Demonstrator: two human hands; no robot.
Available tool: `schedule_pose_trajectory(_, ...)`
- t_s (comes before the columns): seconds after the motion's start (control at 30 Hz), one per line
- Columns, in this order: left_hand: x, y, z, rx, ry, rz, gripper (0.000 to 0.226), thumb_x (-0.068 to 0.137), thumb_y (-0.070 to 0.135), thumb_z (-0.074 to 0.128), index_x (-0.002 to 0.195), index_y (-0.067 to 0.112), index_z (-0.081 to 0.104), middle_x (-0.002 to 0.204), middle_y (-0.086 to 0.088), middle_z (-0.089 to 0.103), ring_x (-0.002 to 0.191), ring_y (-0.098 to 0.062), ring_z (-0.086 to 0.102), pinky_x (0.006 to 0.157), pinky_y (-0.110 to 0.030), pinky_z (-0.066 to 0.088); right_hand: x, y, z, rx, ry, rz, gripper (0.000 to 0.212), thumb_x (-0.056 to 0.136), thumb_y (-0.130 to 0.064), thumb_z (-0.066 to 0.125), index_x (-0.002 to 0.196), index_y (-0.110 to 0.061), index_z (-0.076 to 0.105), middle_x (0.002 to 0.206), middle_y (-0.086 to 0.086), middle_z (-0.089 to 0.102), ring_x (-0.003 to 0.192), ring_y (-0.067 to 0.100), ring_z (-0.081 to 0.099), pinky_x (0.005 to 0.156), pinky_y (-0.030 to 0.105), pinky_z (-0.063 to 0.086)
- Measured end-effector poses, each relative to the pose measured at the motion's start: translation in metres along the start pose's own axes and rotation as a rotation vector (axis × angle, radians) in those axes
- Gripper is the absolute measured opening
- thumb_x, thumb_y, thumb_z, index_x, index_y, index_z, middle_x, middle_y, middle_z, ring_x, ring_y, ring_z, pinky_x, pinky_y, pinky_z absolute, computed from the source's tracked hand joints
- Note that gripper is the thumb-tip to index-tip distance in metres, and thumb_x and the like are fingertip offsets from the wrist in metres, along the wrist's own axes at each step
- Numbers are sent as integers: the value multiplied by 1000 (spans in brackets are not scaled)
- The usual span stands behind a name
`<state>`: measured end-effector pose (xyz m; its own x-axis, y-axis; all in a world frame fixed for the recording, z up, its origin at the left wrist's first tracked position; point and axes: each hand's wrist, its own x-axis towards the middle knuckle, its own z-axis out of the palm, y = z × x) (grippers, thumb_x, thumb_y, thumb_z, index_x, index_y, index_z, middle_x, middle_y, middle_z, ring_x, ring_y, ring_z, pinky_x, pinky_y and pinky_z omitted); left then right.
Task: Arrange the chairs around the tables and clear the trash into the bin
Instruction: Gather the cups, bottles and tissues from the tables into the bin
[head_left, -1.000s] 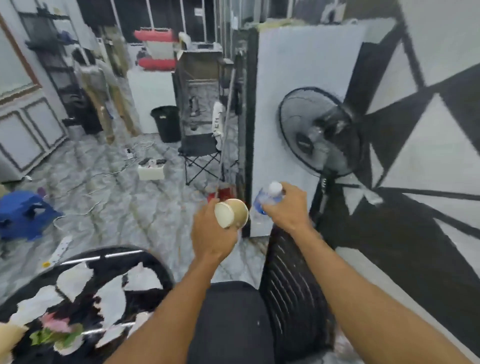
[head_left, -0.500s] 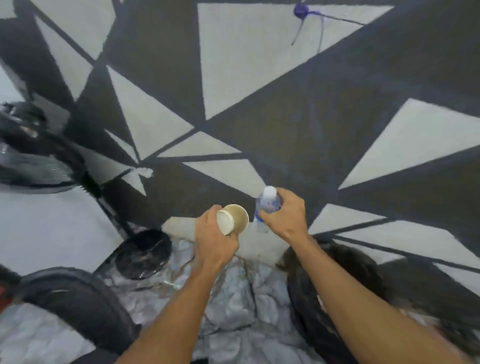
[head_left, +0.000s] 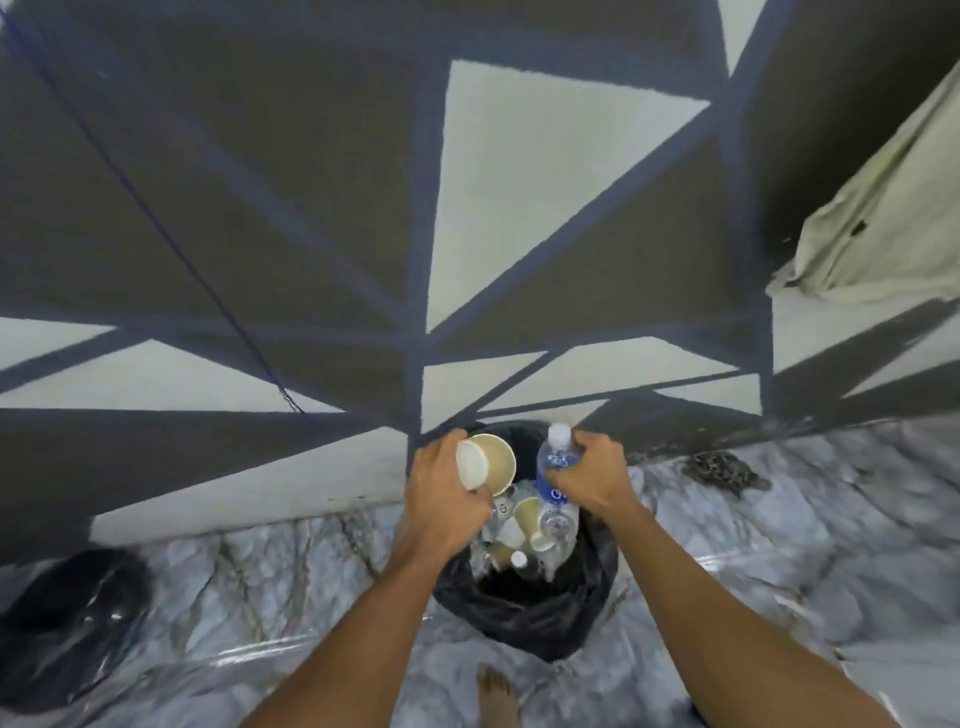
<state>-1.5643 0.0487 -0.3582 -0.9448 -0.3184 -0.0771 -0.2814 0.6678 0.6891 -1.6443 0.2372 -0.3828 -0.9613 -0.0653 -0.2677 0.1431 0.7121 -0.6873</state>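
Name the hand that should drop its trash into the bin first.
Right, probably: the right hand holds the bottle centred over the bin; the left hand grips the paper cups nearer its far rim.

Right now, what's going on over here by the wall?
A person stands over a black-bagged bin that holds discarded cups and bottles. The left hand holds paper cups and the right hand grips a water bottle, both over the bin's opening. Neither is dropped in yet.
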Motion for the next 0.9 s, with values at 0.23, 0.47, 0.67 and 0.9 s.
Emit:
schedule_pose_trajectory(0.23,33,8,38,47,-75,-15,77,70,7,80,140,20,50,134,-7,54,124,-29,48,103,-39,41,57,48,-4,-94,-133,176,97,68,-35,85,145,-7,35,133,14,58,122,33,55,96,40,50)
schedule_pose_trajectory(0.47,45,6,70,62,-162,-55,73,66,8,79,133,21,52,126,-6,57,118,-29,50,92,-39,47,60,61,-3,-127,-151,170,55,76,-28,78,127,-17,62,117,8,69,110,26,64,95,35,52)
schedule_pose_trajectory(0.67,54,5,91,51,-148,-133,72,62,4,78,126,20,51,121,-4,55,108,-27,55,77,-32,44,52,71,8,-118,-200,153,51,79,-24,75,127,-12,63,123,7,67,112,21,63,97,30,49)
schedule_pose_trajectory(0.9,49,2,111,128,-307,-272,84,66,25,80,141,17,42,129,-8,56,115,-31,56,90,-40,52,52,85,10,-107,-168,182,50,76,-22,76,124,-14,65,120,4,69,109,20,64,99,33,51)
